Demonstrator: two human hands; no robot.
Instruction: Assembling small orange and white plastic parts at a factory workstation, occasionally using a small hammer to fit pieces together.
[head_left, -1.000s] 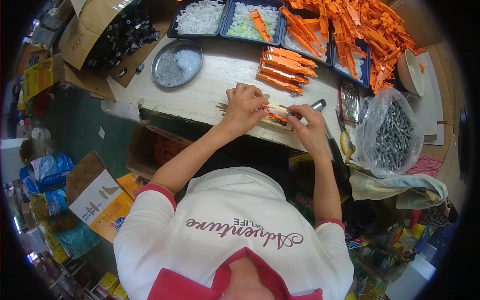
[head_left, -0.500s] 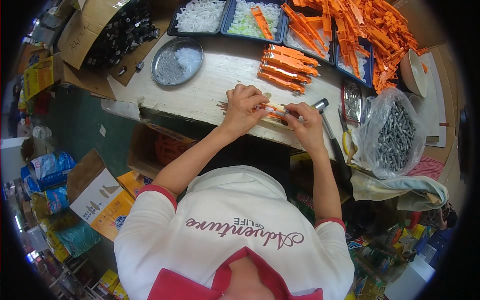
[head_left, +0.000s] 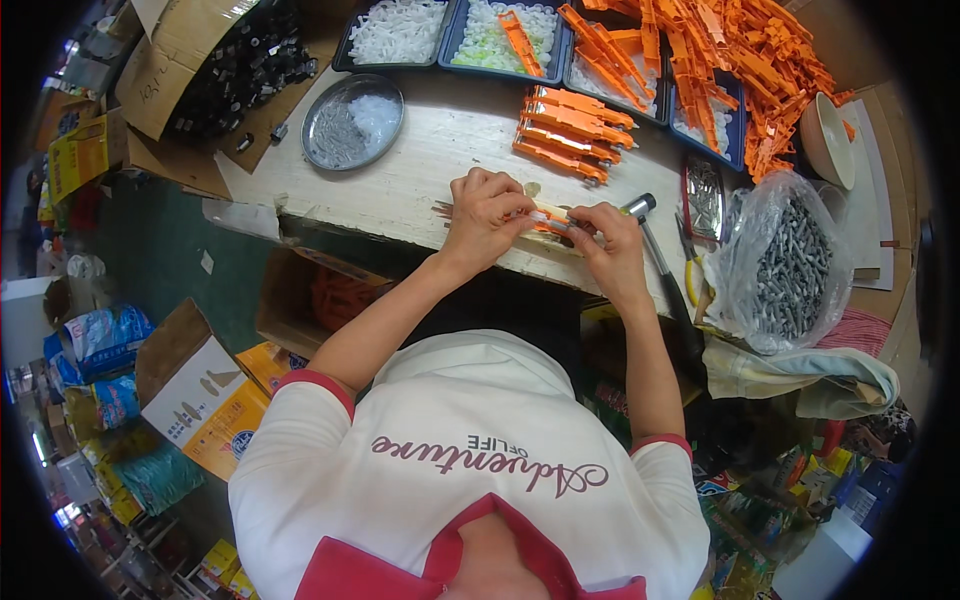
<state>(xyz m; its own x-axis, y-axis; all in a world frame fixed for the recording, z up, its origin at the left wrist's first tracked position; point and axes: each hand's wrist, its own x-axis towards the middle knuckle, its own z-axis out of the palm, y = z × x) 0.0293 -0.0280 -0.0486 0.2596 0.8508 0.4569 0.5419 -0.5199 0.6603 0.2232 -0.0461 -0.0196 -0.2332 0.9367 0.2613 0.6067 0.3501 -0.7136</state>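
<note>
At the table's front edge both my hands close over one orange plastic part (head_left: pixel 549 217) with white and grey pieces on it. My left hand (head_left: pixel 486 217) pinches its left end, fingers curled so that the grip is partly hidden. With thumb and fingertips, my right hand (head_left: pixel 608 240) grips the right end, where a small grey metal piece shows. Just beyond my hands lies a row of several orange plastic parts (head_left: pixel 570 133). A hammer (head_left: pixel 640 206) rests close to the right of my right hand.
Dark trays (head_left: pixel 437 66) of small white pieces line the back. An orange heap (head_left: pixel 765 75) fills the far right, near a bag of grey metal pins (head_left: pixel 790 270). Yellow-handled pliers (head_left: pixel 691 275) lie right. A round metal dish (head_left: pixel 353 122) and a box of black pieces (head_left: pixel 165 75) stand left.
My hands stay at nearly the same spot on the orange part. The left fingers have shifted slightly, and more of the white piece shows between my hands.
</note>
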